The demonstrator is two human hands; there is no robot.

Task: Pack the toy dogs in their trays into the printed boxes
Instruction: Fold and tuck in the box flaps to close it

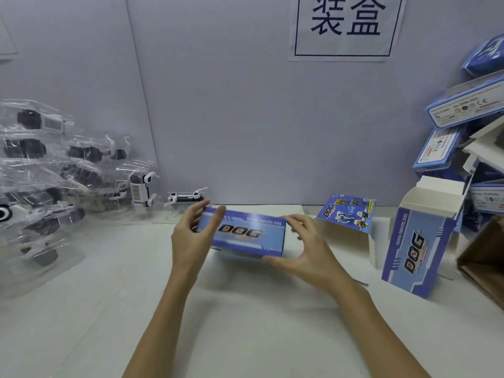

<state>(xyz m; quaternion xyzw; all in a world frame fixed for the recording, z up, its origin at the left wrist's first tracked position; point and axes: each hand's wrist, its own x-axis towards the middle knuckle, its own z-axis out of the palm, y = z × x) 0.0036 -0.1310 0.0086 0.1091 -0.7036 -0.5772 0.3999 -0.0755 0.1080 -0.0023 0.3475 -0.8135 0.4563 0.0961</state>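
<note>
The person is holding a printed box (241,233) lengthwise between both hands, lifted just above the tabletop (245,323) at the middle of the work area. The left hand (191,236) is clasping the box's left end, fingers curled over the top edge and thumb on the near face. The right hand (305,246) is spreading wide around the right end, thumb under the lower corner, fingers reaching behind. Whether this box already contains a tray cannot be told; its end flaps are hidden by the hands.

To the left of the held box, a heap of clear trays with toy dogs (54,173) is lying against the wall panel (231,105), and one tray (185,199) is sitting just behind the left hand. To the right of the held box, an opened flat box (346,216) is lying nearby, and an upright open box (420,241) is standing beyond it. Further right, a pile of boxes (463,118) is leaning.

Risks noted, as judgement:
- The right hand's grip is loose and at the corner only; the box could pivot and drop, spilling any contents through an unclosed end.
- Squeezing the thin card at its ends could buckle the panels or crease flaps.
- The leaning pile could slide onto the upright box if knocked.
- The tray heap is unstable and could slip when one is drawn out.
</note>
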